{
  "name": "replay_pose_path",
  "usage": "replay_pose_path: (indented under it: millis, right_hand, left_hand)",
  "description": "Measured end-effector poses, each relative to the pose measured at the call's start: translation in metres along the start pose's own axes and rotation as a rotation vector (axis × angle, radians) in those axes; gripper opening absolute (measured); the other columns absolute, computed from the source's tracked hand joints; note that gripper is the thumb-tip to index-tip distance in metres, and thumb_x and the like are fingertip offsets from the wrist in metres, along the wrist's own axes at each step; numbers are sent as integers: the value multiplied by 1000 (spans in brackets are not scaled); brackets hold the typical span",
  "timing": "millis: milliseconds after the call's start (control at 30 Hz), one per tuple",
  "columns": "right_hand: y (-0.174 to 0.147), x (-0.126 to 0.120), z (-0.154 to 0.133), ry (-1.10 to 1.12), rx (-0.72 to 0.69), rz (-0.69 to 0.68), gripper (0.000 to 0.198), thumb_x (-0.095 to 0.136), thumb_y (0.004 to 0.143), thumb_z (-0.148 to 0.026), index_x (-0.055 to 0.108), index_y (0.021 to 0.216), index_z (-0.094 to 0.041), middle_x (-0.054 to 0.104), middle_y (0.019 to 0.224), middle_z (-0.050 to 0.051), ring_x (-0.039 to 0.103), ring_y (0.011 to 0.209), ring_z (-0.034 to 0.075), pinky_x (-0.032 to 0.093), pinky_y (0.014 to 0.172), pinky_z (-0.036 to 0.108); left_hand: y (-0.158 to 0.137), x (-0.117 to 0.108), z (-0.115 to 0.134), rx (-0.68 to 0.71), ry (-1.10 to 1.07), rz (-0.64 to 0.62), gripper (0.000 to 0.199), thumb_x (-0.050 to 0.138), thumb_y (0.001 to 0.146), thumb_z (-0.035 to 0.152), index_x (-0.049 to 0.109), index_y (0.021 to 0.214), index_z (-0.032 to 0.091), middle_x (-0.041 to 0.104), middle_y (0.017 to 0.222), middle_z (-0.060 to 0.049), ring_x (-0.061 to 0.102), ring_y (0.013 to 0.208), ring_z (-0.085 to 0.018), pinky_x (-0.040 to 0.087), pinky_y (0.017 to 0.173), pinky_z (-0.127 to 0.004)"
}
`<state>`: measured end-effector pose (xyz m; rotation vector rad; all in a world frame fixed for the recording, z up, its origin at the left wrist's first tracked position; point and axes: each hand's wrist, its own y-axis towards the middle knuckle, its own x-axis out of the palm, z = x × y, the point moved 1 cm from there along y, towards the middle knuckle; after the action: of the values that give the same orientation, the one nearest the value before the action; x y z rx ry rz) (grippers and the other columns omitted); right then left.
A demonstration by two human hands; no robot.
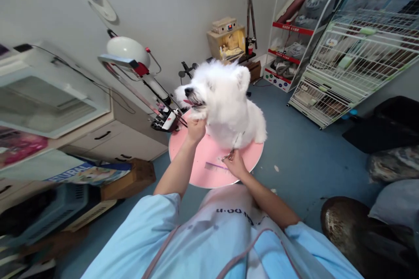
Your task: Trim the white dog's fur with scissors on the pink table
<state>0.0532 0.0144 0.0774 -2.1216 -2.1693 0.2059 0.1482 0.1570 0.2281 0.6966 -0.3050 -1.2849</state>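
A fluffy white dog [225,100] is on a round pink table [199,174], its head turned to the left and its tongue showing. My left hand [197,130] is closed on white fur just below the dog's chin; whether this is chin fur or a raised paw, I cannot tell. In my right hand [236,165] is a pair of scissors [233,153], with the blades pointing up beside the dog's lower chest fur. A comb with a purple spine [216,166] lies on the tabletop to the left of my right hand.
Left of the table stands a dryer [127,52] on a stand, with a tool holder [166,120] below. Cabinets [98,139] line the left wall. A red-and-white rack [291,43] and wire cages [353,61] are at the right. A brown round stool [343,222] is at lower right.
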Motion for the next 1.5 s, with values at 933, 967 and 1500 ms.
replay_pose_path:
  millis: [933, 967, 1500]
  right_hand:
    - [3, 52, -75, 896, 61, -149, 46, 76, 62, -33, 42, 94, -26, 64, 83, -6, 68, 79, 15, 55, 76, 33]
    - [2, 51, -75, 918, 60, -169, 46, 76, 63, -34, 43, 94, -26, 65, 85, -5, 68, 81, 15, 54, 78, 33]
    - [-2, 47, -66, 877, 97, -208, 51, 80, 64, -32, 43, 98, -26, 63, 80, -7, 70, 80, 17, 53, 77, 34]
  left_hand:
    - [-20, -21, 20, -37, 314, -489, 23, 44, 72, 31, 48, 54, 18, 58, 60, -4, 52, 63, -14, 49, 67, -27]
    - [-21, -23, 17, -64, 316, -481, 22, 44, 72, 32, 52, 58, 17, 63, 66, -5, 55, 68, -15, 50, 72, -29]
    - [-24, -39, -3, -167, 112, -306, 17, 54, 69, 30, 58, 56, 19, 61, 65, -4, 55, 67, -17, 49, 72, -31]
